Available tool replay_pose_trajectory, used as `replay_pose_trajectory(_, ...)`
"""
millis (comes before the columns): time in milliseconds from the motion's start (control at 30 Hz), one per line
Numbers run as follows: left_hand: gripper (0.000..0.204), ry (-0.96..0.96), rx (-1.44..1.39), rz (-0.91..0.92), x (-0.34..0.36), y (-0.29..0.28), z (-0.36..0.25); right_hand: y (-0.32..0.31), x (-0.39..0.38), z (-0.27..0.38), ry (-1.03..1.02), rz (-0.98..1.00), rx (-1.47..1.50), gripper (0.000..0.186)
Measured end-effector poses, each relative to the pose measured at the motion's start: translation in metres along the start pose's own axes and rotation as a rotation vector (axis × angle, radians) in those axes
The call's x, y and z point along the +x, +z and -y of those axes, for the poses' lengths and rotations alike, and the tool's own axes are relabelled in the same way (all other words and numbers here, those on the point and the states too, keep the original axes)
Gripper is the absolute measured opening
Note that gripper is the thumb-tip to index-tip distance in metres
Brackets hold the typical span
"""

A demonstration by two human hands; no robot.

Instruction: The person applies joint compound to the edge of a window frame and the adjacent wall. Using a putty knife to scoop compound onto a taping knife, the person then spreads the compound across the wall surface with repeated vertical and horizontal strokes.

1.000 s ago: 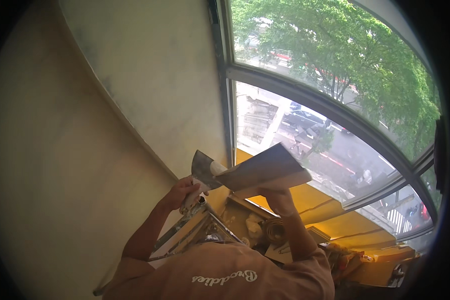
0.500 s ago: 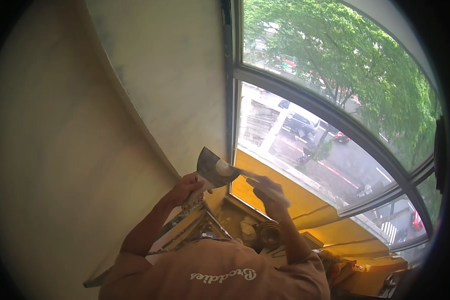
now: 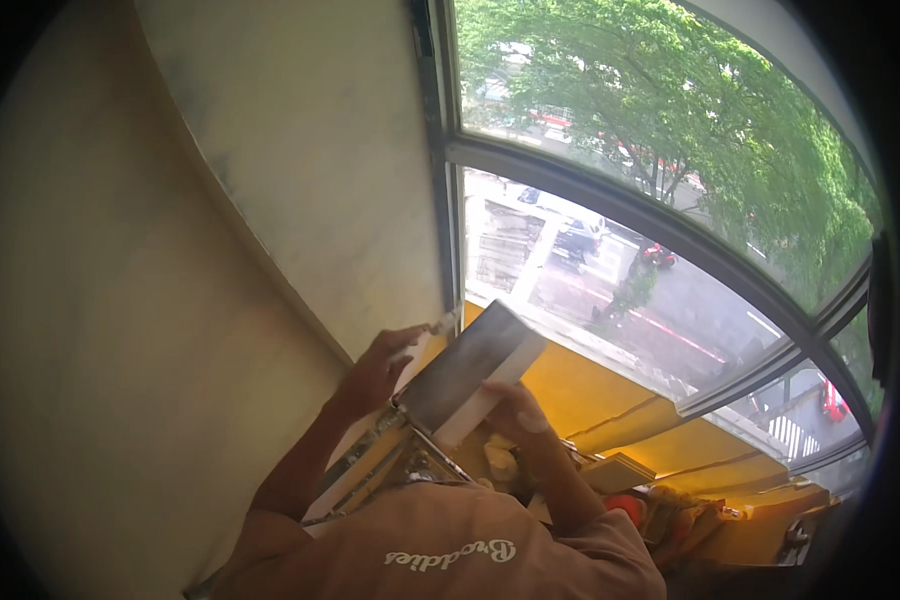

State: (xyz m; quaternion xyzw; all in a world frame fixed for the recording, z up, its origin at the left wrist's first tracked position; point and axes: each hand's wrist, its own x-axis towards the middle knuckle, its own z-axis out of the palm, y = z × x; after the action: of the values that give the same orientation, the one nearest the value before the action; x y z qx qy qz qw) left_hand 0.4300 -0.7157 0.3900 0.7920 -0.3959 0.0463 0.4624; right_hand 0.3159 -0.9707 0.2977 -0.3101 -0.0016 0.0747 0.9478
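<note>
My right hand is closed on a plastering trowel, whose long grey metal blade slants in front of me with a pale strip along its right side. Its handle is mostly hidden by the blade and my fingers. My left hand, just left of the blade, is wrapped round the pale handle of a putty knife. Only a thin, whitish, blurred part of the putty knife shows beyond the fingers, so its blade face cannot be made out. Whether the two tools touch is unclear.
Pale plastered wall rises on the left, beside a large dark-framed window over a street. Below the window runs a yellow wall. A paint-spattered ladder stands under my hands; cluttered items lie lower right.
The trowel has turned from nearly edge-on to broad face in view and moved left. The putty knife has turned so its wide blade no longer shows. My left hand has risen slightly.
</note>
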Motion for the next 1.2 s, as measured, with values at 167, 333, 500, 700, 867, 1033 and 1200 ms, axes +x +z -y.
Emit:
replay_pose_trajectory(167,0.075,0.218,0.203,0.176,-0.001,-0.003,0.025,0.035,0.017,0.000,0.124,-0.045,0.102,0.041)
replay_pose_trajectory(333,0.079,0.201,0.174,0.212,-0.025,0.003,0.040,0.021,0.018,-0.004,0.245,0.048,0.254,0.042)
replay_pose_trajectory(500,0.077,0.305,0.293,0.133,-0.031,0.004,0.035,0.040,0.007,0.005,0.213,0.120,0.248,0.039)
replay_pose_trajectory(700,0.035,-0.219,0.257,0.057,-0.061,0.001,0.078,0.059,-0.009,0.052,-0.017,0.032,0.192,0.032)
replay_pose_trajectory(867,0.026,-0.746,-0.668,0.326,-0.060,-0.046,0.058,0.039,0.021,0.067,-0.461,-0.033,-0.396,0.031)
replay_pose_trajectory(1033,0.023,-0.722,-0.872,0.265,-0.032,-0.013,0.023,0.051,0.026,0.058,-0.228,0.011,-0.873,0.031)
replay_pose_trajectory(1200,0.020,-0.613,-0.855,0.188,-0.043,-0.013,0.024,0.057,0.020,0.049,-0.509,0.130,-1.305,0.036)
